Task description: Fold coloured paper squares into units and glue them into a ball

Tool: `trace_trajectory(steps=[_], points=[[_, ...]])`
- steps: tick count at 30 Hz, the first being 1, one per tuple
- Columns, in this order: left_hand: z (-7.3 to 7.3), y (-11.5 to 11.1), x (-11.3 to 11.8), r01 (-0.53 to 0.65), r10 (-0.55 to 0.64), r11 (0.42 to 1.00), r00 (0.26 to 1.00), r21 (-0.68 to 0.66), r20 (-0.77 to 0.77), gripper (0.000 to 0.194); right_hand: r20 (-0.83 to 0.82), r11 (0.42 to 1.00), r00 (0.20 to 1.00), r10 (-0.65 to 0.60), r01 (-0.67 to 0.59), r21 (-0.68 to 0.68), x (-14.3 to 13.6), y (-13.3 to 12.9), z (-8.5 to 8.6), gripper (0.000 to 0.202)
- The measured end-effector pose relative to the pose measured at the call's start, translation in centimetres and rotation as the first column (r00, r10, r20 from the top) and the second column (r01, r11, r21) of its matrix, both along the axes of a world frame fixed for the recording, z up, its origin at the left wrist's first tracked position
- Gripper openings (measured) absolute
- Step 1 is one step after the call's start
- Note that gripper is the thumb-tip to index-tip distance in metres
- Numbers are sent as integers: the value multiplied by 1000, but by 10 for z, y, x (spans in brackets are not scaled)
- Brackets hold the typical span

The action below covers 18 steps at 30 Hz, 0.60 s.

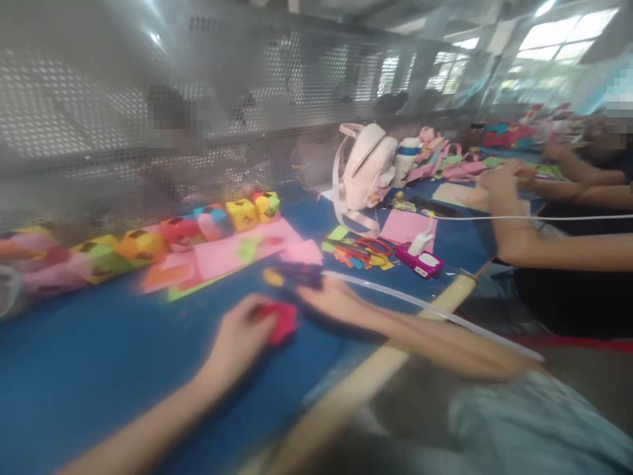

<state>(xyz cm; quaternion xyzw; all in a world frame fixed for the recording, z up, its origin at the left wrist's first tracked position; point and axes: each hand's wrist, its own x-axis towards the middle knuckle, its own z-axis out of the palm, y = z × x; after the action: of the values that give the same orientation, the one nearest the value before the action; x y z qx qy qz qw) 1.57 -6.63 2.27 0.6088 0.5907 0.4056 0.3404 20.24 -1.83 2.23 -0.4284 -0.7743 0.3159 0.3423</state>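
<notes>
My left hand [243, 328] is closed on a small red paper piece [281, 323] above the blue table [99, 369]. To its right, my right hand [324, 293] grips a dark blue glue gun [299, 274] with a yellow-orange tip that points left. A white cord [395, 295] runs from near the glue gun along my right forearm. Motion blur smears both hands and what they hold. Behind them lie pink paper sheets [237, 251], with green and orange paper around them.
Colourful folded paper shapes [143, 244] line the back left. A pale backpack [366, 171], a bottle [406, 161], scissors [366, 251] and a purple power strip [419, 260] stand or lie further right. Other people's arms [524, 241] reach over the table at right.
</notes>
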Motion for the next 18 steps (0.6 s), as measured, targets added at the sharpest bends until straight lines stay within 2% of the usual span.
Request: trace_trajectory(steps=[4,7,14,18], points=[[-20,43,16,-61,69,997,979,-45,191,11,5,995,996,-94,94,-13,38,4,-5,21],[-32,60,25,-44,62,996,967,-79,246,9,35,995,995,-92,94,-39,47,6,-9,19],[-47,63,31,-21,56,989,968,-143,243,7,58,998,998,-25,21,65,46,8,-23,11],[-53,60,31,-34,70,982,979,-186,191,10,104,997,994,19,-26,67,49,7,-27,10]])
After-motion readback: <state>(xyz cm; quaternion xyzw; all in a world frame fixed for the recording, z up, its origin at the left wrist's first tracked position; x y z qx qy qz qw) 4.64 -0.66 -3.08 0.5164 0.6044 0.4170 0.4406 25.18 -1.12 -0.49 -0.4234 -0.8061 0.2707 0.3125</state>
